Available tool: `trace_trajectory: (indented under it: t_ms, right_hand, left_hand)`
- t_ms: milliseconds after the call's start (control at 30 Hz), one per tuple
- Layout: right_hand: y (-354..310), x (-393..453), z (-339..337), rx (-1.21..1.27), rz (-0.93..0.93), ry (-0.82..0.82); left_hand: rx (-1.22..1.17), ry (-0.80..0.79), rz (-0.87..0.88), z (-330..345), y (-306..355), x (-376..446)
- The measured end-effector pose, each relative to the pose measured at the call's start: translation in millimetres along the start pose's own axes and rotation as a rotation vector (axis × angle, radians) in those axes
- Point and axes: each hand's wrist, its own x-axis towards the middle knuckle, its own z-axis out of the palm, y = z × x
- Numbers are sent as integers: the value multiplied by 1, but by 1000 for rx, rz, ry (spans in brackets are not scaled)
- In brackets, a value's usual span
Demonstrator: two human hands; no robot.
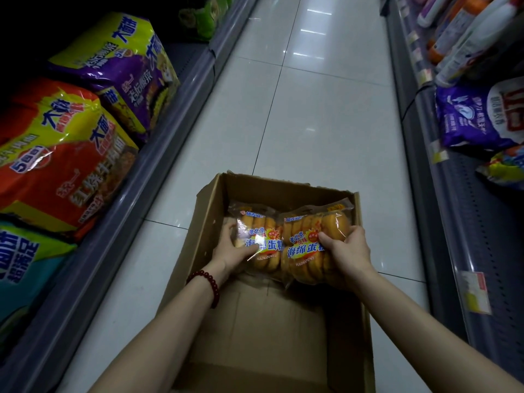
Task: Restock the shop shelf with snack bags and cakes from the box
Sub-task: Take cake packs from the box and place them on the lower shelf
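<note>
We were bent over the cardboard box (204, 211) on the tiled aisle floor (312, 123), and both our hands were down inside it. Our left hand (232, 251) had its fingers curled round the near edge of the left sponge-cake bag (259, 236), and our right hand (347, 248) gripped the right sponge-cake bag (314, 251) from its outer side, thumb pressed onto the printed front. The two bags lay side by side, touching, at the far end of the box; the near part of the box floor was bare cardboard.

We judged this to be the pick-up of the last cakes, with the shelving still to come. The left shelf (158, 154) held instant-noodle multipacks (68, 154) (red, purple and yellow, stacked tight), and the right shelf (453, 194) held a purple bag (476, 120) and bottles (465, 32) further along, so where the cakes belonged was not visible.

The risks looked plain enough. The wrappers were slick and glossy, and a one-handed grip on each could let a bag slide out as it rose over the box wall. Squeezing harder to stop that would likely crush the soft cakes inside. A bag's sealed edge might also catch on the box rim and tear.
</note>
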Motion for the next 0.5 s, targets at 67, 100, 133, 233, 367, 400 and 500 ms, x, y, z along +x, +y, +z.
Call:
trace_trajectory:
  t_ms: [67, 100, 133, 233, 367, 400, 500]
  right_hand:
    - [1, -1, 0, 0, -17, 10]
    - [0, -1, 0, -3, -26, 13]
    - [1, -1, 0, -5, -37, 16]
    - [2, 0, -1, -15, -49, 12]
    - [0, -3, -10, -4, -70, -31]
    - [-2, -5, -14, 7, -72, -44]
    - [-14, -17, -34, 41, -60, -69]
  left_hand:
    - [-28, -18, -17, 1, 4, 0]
    - [-45, -35, -38, 4, 8, -1]
    - [-71, -46, -67, 8, 12, -1]
    - [-121, -34, -147, 20, 19, -2]
    - [-125, -17, -86, 23, 22, -11]
    - [-108, 8, -59, 22, 26, -16]
    - [-83, 39, -14, 13, 45, -40]
